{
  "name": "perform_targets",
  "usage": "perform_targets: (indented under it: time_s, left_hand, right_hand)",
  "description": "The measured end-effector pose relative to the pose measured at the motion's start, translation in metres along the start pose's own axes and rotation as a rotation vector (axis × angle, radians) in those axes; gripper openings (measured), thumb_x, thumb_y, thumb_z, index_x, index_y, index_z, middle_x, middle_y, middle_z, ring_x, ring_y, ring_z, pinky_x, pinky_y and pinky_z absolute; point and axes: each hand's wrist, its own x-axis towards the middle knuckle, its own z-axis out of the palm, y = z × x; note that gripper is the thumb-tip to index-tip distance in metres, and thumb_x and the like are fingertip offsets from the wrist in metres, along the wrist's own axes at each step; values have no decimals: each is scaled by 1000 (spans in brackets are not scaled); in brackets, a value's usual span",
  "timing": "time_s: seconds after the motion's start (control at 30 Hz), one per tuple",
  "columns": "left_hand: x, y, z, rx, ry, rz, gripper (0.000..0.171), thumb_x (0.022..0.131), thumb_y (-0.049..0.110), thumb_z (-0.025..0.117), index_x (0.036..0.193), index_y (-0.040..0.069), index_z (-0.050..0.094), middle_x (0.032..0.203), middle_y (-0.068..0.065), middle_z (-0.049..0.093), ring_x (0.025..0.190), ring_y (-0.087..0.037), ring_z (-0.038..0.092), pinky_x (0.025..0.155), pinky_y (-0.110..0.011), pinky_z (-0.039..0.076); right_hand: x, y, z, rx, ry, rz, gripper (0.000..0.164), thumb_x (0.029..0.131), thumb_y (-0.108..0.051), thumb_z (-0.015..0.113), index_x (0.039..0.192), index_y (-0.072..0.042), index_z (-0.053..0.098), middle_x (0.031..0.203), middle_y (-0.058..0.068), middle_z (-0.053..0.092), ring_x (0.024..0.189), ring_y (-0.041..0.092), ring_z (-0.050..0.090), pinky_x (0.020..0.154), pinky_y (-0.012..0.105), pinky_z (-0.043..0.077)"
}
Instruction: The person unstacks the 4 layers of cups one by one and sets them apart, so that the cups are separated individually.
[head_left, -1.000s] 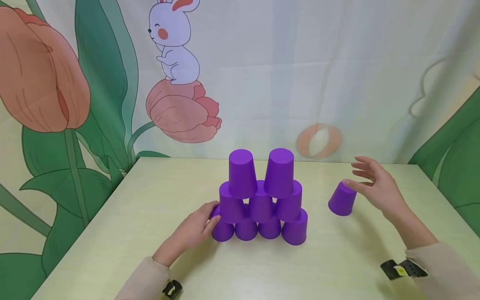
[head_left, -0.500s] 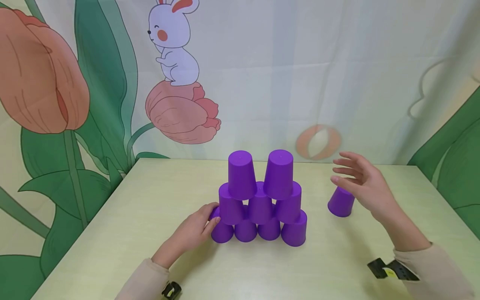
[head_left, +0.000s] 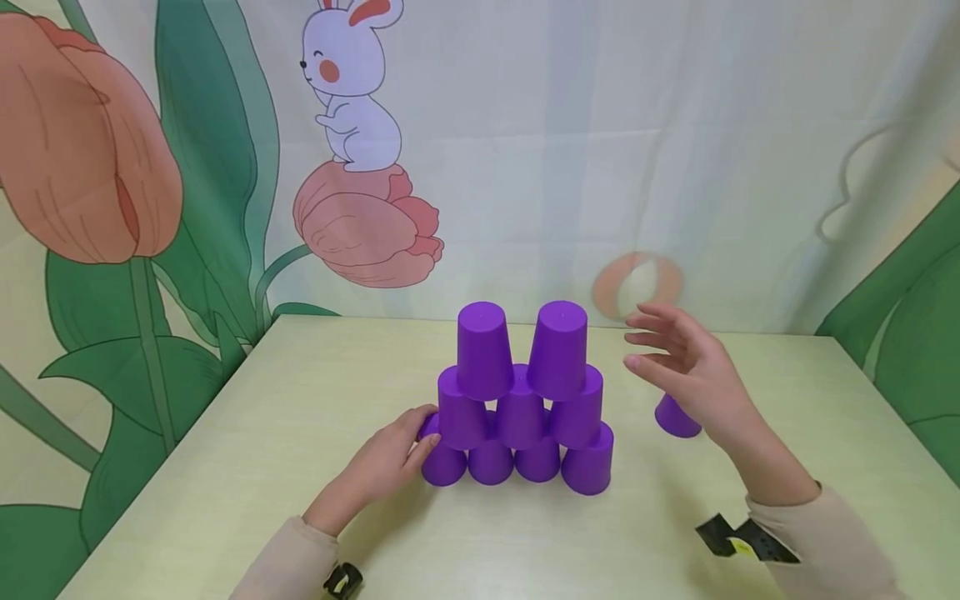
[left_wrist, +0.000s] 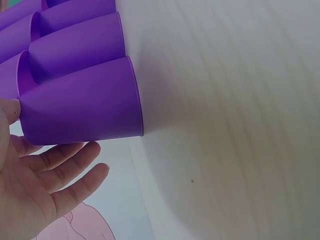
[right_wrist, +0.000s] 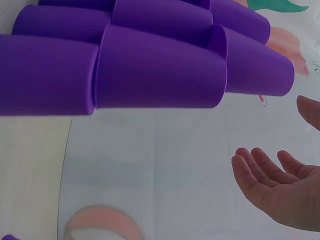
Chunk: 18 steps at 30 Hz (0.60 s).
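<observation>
Upside-down purple cups form a stack [head_left: 521, 408]: several at the bottom, three above, two on top. My left hand [head_left: 390, 450] is at the stack's lower left, holding the end bottom cup [left_wrist: 82, 102] between thumb and fingers. In the left wrist view its thumb touches near the cup's base, and some fingers are spread loosely along the other side. My right hand [head_left: 686, 367] is raised right of the stack, fingers apart and holding nothing. Behind it, a lone purple cup [head_left: 675, 419] stands upside down on the table, its upper part hidden by the hand.
The pale table [head_left: 300, 400] ends at a cloth backdrop [head_left: 735, 167] printed with a rabbit [head_left: 356, 108] and tulips. A black strap [head_left: 750, 537] is at the right sleeve and another [head_left: 345, 581] at the left sleeve.
My right hand has moved left from the lone cup towards the stack, with nothing in it. The left hand and the stacked cups stay in place.
</observation>
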Motion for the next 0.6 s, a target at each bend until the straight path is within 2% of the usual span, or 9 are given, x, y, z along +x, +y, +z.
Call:
perform_targets:
  time_s: [0.2, 0.4, 0.6]
  left_hand:
    - [0, 0, 0, 11, -1, 1, 36, 95, 20, 47, 124, -1, 46, 113, -14, 56, 98, -25, 59, 83, -40, 46]
    - [0, -1, 1, 10, 0, -3, 37, 95, 21, 48, 125, -1, 45, 113, -13, 56, 98, -24, 59, 84, -39, 46]
    - [0, -1, 1, 8, 3, 3, 37, 95, 21, 48, 125, 0, 46, 112, -12, 57, 97, -23, 59, 83, -39, 46]
  right_hand:
    - [5, -6, 12, 49, -20, -21, 52, 86, -7, 62, 133, -5, 39, 119, -3, 54, 108, 12, 53, 83, 20, 44]
    - [12, -6, 24, 83, -37, -34, 54, 85, -5, 63, 133, -3, 38, 123, 7, 52, 111, 19, 51, 85, 22, 44]
    - [17, -9, 34, 121, -48, -5, 56, 83, -4, 64, 133, -2, 39, 122, 14, 52, 109, 17, 51, 87, 25, 43]
